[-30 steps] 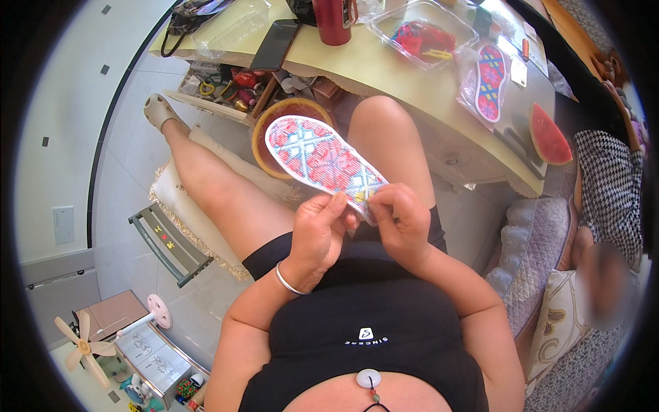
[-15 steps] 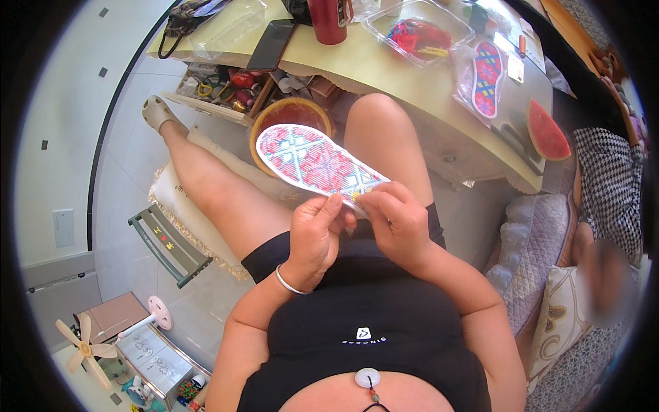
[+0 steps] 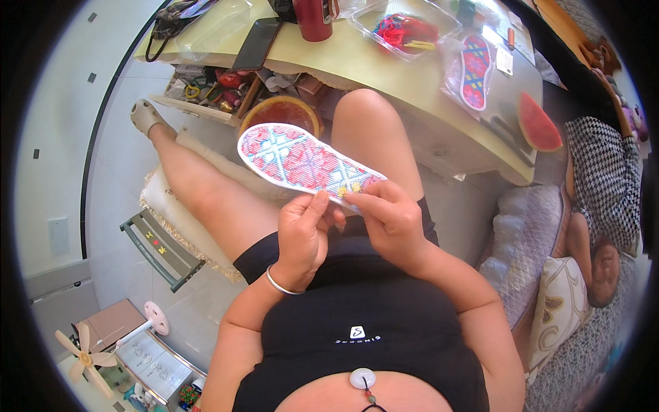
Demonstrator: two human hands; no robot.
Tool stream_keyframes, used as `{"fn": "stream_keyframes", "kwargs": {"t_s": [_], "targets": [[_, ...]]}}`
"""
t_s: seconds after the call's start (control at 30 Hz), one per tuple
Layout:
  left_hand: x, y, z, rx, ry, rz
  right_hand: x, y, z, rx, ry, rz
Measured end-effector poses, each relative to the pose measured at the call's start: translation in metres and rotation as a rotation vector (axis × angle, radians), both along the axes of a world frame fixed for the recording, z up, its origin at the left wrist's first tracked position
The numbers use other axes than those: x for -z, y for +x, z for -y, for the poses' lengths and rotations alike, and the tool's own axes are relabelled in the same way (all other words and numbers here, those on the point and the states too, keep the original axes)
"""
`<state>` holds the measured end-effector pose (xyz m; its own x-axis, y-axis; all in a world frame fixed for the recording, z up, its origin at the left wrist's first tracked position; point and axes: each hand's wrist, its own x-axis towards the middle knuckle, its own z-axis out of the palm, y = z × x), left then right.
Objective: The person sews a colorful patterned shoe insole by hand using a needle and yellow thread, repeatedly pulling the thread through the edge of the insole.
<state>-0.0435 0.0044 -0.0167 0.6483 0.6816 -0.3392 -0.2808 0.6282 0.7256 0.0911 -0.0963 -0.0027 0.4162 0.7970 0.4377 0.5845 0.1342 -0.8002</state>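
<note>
A cross-stitched insole (image 3: 302,162) with a white rim and a red, blue and white pattern is held up over my lap, its broad end pointing to the far left. My left hand (image 3: 304,230) is closed on its near edge, thumb on top. My right hand (image 3: 395,221) is pinched at the narrow end, beside a few yellow stitches. Whatever lies between those fingertips is too small to make out. Part of the narrow end is hidden behind the right hand.
On the table (image 3: 412,89) ahead lie a phone (image 3: 257,44), a red flask (image 3: 314,19), a clear box of coloured thread (image 3: 405,33), another insole (image 3: 475,72) and a watermelon slice (image 3: 539,123). Below are an open drawer (image 3: 199,106) and a round bin (image 3: 281,113). Someone lies at right.
The view has shifted, so everything sits slightly further left. My right fingers have moved a little on the insole, and more yellow stitching shows beside them. My left hand keeps its hold.
</note>
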Motion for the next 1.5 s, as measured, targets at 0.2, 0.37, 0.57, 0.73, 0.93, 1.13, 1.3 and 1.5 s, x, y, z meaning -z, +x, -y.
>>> {"fn": "stream_keyframes", "kwargs": {"t_s": [0.2, 0.37, 0.57, 0.73, 0.93, 1.13, 1.3, 1.5], "targets": [[-0.001, 0.000, 0.006, 0.014, 0.131, -0.091, -0.003, -0.001, 0.002, 0.008, -0.011, -0.006], [-0.004, -0.005, 0.002, 0.011, 0.126, -0.016, -0.007, -0.004, -0.001, 0.015, -0.025, -0.019], [-0.002, -0.008, -0.002, 0.057, -0.067, 0.072, 0.006, -0.009, -0.003, 0.035, 0.016, -0.142], [-0.008, -0.004, -0.003, 0.059, -0.190, 0.099, 0.010, -0.008, -0.003, 0.047, 0.068, -0.122], [-0.007, -0.002, -0.003, 0.083, -0.187, 0.092, 0.009, -0.009, -0.002, 0.075, 0.082, -0.084], [-0.006, 0.000, 0.000, 0.095, -0.122, 0.059, 0.012, -0.009, -0.003, 0.092, 0.101, -0.055], [-0.003, -0.001, 0.003, 0.117, -0.046, 0.025, 0.009, -0.008, -0.005, 0.079, 0.123, -0.039], [0.010, 0.000, 0.005, 0.024, 0.043, -0.010, 0.007, -0.008, -0.012, 0.077, 0.017, -0.094]]}}
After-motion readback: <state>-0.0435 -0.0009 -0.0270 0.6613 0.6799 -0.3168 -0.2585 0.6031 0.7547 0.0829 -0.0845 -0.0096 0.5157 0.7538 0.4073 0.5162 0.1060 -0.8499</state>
